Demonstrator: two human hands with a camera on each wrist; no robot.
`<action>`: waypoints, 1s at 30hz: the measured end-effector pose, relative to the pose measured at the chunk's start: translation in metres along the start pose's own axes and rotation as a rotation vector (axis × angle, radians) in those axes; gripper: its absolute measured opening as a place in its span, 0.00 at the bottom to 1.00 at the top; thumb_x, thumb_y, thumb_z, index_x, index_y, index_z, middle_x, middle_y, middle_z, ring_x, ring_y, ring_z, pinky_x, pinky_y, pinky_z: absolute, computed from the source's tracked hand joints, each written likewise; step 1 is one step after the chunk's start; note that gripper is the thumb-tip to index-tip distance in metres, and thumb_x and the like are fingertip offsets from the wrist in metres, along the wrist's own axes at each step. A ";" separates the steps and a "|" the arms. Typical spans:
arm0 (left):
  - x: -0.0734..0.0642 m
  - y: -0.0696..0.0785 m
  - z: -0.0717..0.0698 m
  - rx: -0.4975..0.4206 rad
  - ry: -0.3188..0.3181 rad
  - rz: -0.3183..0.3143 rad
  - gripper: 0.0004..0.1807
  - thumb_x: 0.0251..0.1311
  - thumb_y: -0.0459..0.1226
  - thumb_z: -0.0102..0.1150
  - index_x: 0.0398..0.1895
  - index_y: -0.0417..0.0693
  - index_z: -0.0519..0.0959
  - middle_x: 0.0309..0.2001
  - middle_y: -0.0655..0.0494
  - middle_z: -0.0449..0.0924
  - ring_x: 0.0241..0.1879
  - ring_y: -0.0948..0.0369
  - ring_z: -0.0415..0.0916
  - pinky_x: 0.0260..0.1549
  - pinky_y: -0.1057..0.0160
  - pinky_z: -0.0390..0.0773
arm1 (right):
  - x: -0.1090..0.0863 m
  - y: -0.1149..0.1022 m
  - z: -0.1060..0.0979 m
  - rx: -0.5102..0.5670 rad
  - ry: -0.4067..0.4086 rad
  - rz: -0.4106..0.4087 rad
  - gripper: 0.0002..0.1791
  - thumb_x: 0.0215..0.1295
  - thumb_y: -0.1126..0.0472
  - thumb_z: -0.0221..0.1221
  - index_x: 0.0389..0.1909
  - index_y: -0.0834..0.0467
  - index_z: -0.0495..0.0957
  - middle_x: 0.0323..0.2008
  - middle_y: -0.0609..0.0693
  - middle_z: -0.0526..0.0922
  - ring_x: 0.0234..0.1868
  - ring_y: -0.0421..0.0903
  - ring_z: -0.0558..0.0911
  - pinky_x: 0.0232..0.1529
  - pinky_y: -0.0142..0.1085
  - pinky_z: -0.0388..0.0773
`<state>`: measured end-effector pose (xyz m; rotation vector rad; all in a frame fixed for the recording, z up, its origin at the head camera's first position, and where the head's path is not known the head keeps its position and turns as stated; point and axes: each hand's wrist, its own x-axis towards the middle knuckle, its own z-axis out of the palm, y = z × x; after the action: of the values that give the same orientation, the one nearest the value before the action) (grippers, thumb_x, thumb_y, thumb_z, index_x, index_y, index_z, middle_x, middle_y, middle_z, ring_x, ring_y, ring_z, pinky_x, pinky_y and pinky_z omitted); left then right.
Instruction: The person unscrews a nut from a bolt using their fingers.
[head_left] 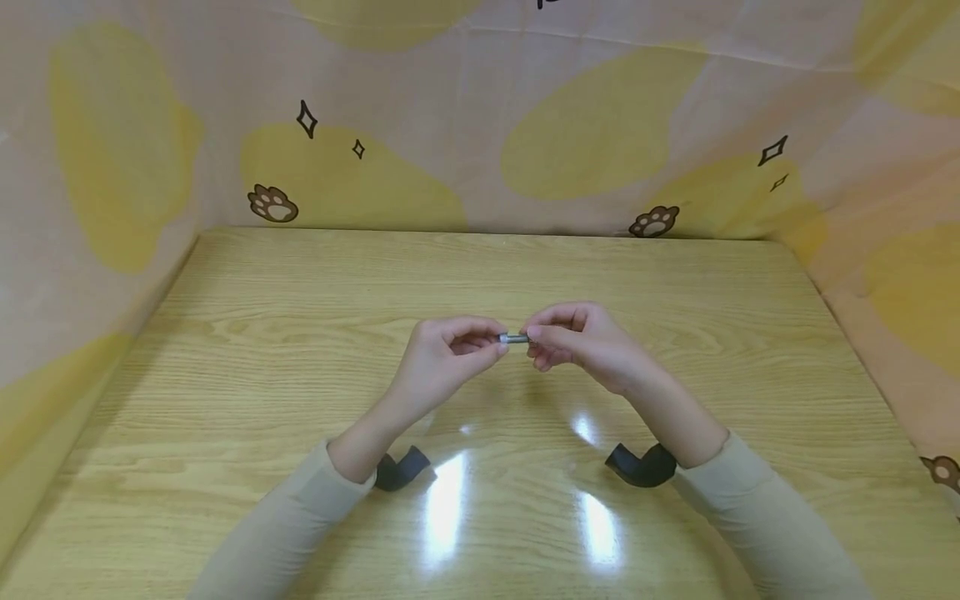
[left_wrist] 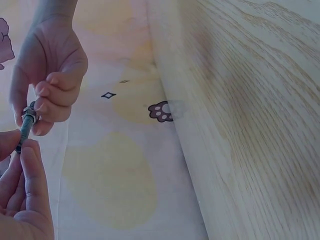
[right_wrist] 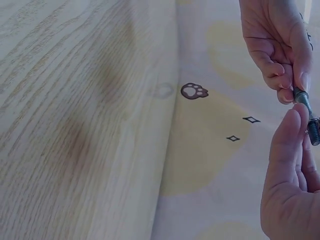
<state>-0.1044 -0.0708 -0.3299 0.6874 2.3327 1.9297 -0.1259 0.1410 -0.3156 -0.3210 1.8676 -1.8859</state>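
A small metal bolt (head_left: 516, 338) is held level between both hands, above the table. My left hand (head_left: 442, 358) pinches one end of it between thumb and fingertips. At the other end my right hand (head_left: 585, 340) grips the nut with thumb and fingers; it hides most of that end in the head view. The left wrist view shows the bolt's threaded shank (left_wrist: 25, 129) with the nut (left_wrist: 30, 113) at the right hand's fingertips. In the right wrist view, the bolt's tip (right_wrist: 315, 139) sticks out past the nut.
Under the hands lies a wood-grain table (head_left: 300, 283) with bright light reflections near its front. A patterned cloth (head_left: 480, 117) hangs along the back and both sides. A black strap piece (head_left: 402, 468) sits by the left wrist, another (head_left: 643, 467) by the right.
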 end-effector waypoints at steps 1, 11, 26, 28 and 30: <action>0.000 0.000 0.000 0.001 -0.001 0.000 0.08 0.56 0.29 0.62 0.38 0.34 0.81 0.34 0.48 0.82 0.32 0.55 0.81 0.33 0.64 0.82 | 0.000 0.001 -0.001 0.000 -0.002 -0.011 0.06 0.61 0.69 0.55 0.37 0.65 0.78 0.27 0.51 0.81 0.28 0.42 0.81 0.36 0.36 0.82; 0.000 0.003 0.000 -0.002 0.004 0.001 0.08 0.56 0.29 0.62 0.38 0.34 0.81 0.33 0.48 0.82 0.32 0.60 0.80 0.34 0.64 0.82 | -0.001 0.002 -0.004 -0.009 -0.023 -0.073 0.11 0.56 0.73 0.59 0.39 0.59 0.78 0.36 0.51 0.80 0.36 0.43 0.80 0.42 0.35 0.81; 0.000 0.003 -0.001 -0.004 0.008 -0.005 0.08 0.55 0.28 0.62 0.38 0.34 0.81 0.33 0.49 0.82 0.32 0.60 0.80 0.34 0.64 0.82 | -0.002 0.000 -0.002 0.090 -0.018 -0.075 0.12 0.54 0.76 0.59 0.31 0.56 0.81 0.30 0.50 0.82 0.31 0.41 0.81 0.39 0.32 0.81; 0.000 0.003 0.000 -0.008 0.011 -0.008 0.08 0.55 0.28 0.62 0.38 0.34 0.81 0.33 0.49 0.82 0.31 0.60 0.80 0.34 0.64 0.82 | -0.002 0.001 -0.002 0.093 -0.021 -0.090 0.13 0.52 0.77 0.60 0.32 0.56 0.81 0.32 0.50 0.82 0.33 0.42 0.81 0.40 0.32 0.81; 0.000 0.003 0.000 -0.010 0.012 -0.008 0.08 0.55 0.29 0.62 0.38 0.34 0.81 0.32 0.49 0.82 0.31 0.60 0.80 0.34 0.64 0.82 | -0.002 0.001 -0.003 0.093 -0.020 -0.090 0.15 0.51 0.77 0.60 0.34 0.55 0.81 0.34 0.50 0.82 0.34 0.43 0.82 0.40 0.32 0.81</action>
<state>-0.1038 -0.0704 -0.3275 0.6664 2.3278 1.9457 -0.1256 0.1444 -0.3163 -0.3974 1.7732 -2.0144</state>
